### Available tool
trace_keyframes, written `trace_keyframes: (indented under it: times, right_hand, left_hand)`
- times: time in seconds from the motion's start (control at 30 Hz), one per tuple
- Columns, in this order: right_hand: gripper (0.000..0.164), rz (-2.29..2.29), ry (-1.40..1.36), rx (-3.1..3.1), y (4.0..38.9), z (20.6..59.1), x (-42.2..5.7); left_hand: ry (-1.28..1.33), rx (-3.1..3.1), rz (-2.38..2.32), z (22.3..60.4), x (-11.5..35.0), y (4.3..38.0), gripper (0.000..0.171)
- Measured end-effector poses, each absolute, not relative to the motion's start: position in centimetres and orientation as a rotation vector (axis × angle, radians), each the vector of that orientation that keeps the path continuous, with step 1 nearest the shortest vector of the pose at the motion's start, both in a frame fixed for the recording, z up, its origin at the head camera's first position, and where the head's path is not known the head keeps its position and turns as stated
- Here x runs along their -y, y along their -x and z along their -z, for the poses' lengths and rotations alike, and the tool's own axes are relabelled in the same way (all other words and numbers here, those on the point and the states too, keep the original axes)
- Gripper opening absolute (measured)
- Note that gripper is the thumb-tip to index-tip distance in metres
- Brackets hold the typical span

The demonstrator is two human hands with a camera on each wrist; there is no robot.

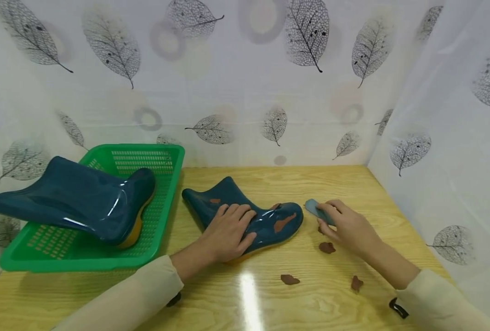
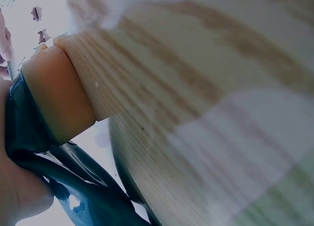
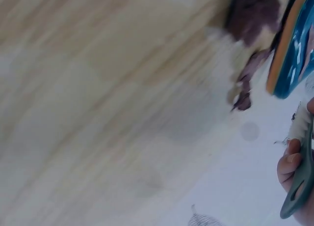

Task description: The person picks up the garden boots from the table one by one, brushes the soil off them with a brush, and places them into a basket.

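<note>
A glossy dark teal rubber boot (image 1: 265, 225) lies on its side on the table, its toe to the right. Reddish-brown patches mark its foot and shaft. My left hand (image 1: 228, 232) holds it around the ankle, fingers over the instep and thumb toward the near side. In the left wrist view the boot's orange heel (image 2: 59, 93) shows close up. To the right of the toe, my right hand (image 1: 350, 230) grips a scrub brush (image 1: 317, 211), apart from the boot. The right wrist view shows its grey-green handle (image 3: 301, 177) and white bristles (image 3: 300, 122).
A green plastic basket (image 1: 172, 184) stands at the left with a second teal boot (image 1: 88, 197) lying across it. Several reddish-brown flakes, such as this flake (image 1: 289, 279), are scattered on the wood-grain table (image 1: 311, 303). A leaf-print curtain (image 1: 236, 92) hangs behind and at the right.
</note>
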State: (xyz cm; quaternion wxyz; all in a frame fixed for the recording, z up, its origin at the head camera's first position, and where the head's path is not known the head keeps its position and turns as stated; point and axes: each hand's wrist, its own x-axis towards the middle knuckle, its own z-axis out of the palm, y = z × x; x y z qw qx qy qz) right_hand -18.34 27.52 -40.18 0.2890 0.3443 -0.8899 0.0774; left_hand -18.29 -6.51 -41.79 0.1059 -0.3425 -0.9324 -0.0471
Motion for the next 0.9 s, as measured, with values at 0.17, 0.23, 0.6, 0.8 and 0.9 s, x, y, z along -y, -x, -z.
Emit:
trace_keyframes:
  times: [0.17, 0.23, 0.6, 0.8, 0.9]
  right_hand:
    - [0.055, -0.214, -1.094, 2.306, 18.0, 39.2, -25.0]
    - [0.054, -0.227, -1.156, 2.278, 17.9, 39.0, -24.2]
    - [0.048, -0.146, -1.323, 2.200, 18.3, 39.5, -22.3]
    - [0.058, -0.086, -1.341, 2.227, 18.4, 39.8, -22.6]
    - [0.059, -0.081, -1.344, 2.254, 18.4, 39.8, -22.7]
  left_hand:
    - [1.016, 2.746, 0.159, 41.9, 6.6, 18.4, 0.050]
    - [1.016, 2.750, 0.168, 41.9, 6.6, 18.5, 0.050]
    - [1.019, 2.784, 0.153, 41.7, 6.4, 18.5, 0.051]
    - [1.023, 2.786, 0.160, 41.6, 6.4, 18.5, 0.052]
    - [1.019, 2.791, 0.165, 41.7, 6.5, 18.6, 0.053]
